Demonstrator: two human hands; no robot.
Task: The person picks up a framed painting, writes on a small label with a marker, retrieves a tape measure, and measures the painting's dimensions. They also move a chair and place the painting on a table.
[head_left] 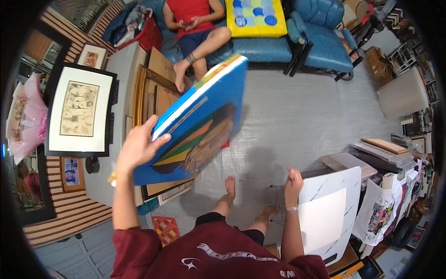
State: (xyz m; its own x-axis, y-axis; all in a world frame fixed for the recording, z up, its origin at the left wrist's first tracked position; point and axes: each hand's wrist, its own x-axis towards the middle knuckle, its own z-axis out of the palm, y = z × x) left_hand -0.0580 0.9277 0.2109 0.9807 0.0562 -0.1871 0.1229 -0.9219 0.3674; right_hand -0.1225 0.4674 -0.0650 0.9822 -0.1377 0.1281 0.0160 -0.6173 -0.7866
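Observation:
My left hand grips a large blue canvas painting by its near left edge, with the thumb over the front face. The painting is held up and tilted, its far corner pointing away to the right. Its face bears green, orange, yellow and brown shapes, and its upper side edge shows white. My right hand, with a bracelet at the wrist, is raised beside a white marbled tabletop. Its fingers are loosely bent and partly apart, and I see nothing in them. A pale blank sheet lies on that tabletop.
A person in a red top sits on a blue sofa beyond the painting. Wooden frames lean at the left cabinet, near a black-framed picture and a pink glass vase. Stacked boards stand at right.

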